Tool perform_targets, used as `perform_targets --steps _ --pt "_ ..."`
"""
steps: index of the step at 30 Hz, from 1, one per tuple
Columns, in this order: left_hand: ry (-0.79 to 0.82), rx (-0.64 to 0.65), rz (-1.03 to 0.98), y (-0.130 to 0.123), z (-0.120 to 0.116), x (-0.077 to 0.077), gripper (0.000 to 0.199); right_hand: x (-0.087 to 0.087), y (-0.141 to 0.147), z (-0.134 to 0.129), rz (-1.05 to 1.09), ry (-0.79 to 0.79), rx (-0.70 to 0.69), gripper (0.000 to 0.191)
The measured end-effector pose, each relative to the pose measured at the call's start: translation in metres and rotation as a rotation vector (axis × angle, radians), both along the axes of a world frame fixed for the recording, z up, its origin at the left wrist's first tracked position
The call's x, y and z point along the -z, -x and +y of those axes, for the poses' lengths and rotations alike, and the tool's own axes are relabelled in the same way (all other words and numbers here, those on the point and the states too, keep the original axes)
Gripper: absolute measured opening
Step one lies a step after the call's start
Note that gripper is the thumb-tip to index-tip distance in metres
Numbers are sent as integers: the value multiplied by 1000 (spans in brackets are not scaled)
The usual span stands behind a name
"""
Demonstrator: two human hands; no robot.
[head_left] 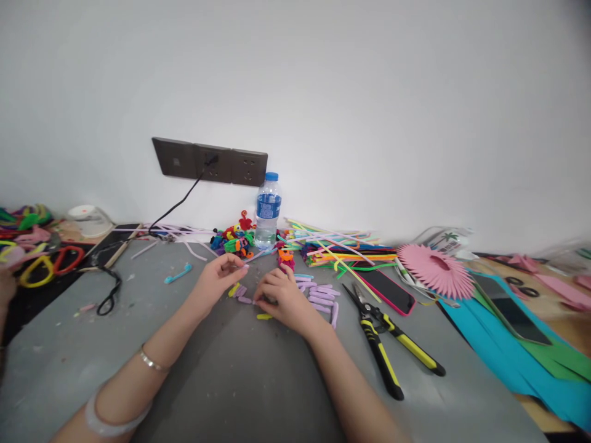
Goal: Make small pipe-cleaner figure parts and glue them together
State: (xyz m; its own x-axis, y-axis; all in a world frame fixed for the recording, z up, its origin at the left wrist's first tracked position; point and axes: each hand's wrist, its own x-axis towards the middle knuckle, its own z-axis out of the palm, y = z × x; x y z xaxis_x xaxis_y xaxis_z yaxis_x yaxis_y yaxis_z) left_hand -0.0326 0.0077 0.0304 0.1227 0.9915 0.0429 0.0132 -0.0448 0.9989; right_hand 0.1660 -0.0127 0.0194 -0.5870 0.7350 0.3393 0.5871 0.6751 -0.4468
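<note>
My left hand is raised over the grey mat, its thumb and fingers closed together at the tips. Whatever they pinch is too small to make out. My right hand rests lower, fingers curled in toward the mat; what lies within them is hidden. A short lilac fuzzy piece lies at its fingertips, with a yellow piece just beyond. Another yellow piece shows below the right hand. Beside that hand's right edge lie several folded lilac pipe cleaner pieces.
Yellow-and-black cutters lie at right, near a pink-edged phone. Behind stand a water bottle, colourful fuzzy figures and loose pipe cleaners. A pink paper fan and blue sheets lie farther right. At left are scissors.
</note>
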Motion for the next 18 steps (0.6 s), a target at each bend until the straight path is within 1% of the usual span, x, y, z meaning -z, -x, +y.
perform_targets --steps 3,5,7,9,11,13,18 --pt "5 36 -9 0 -1 1 33 -2 1 1 197 48 45 5" --pt "30 72 -25 -1 -2 0 32 -2 3 2 424 124 105 3" --pt "62 102 -40 -3 -4 -2 31 1 6 4 667 253 170 8" --pt "78 120 -37 -6 -7 -4 30 4 10 5 843 413 207 17" --pt "77 137 -15 -9 -9 -6 31 6 13 5 935 541 204 26" --pt "65 150 8 -11 -10 -7 31 7 16 5 982 613 191 32" --pt "77 167 17 -12 -11 -10 34 8 17 5 1003 656 181 35"
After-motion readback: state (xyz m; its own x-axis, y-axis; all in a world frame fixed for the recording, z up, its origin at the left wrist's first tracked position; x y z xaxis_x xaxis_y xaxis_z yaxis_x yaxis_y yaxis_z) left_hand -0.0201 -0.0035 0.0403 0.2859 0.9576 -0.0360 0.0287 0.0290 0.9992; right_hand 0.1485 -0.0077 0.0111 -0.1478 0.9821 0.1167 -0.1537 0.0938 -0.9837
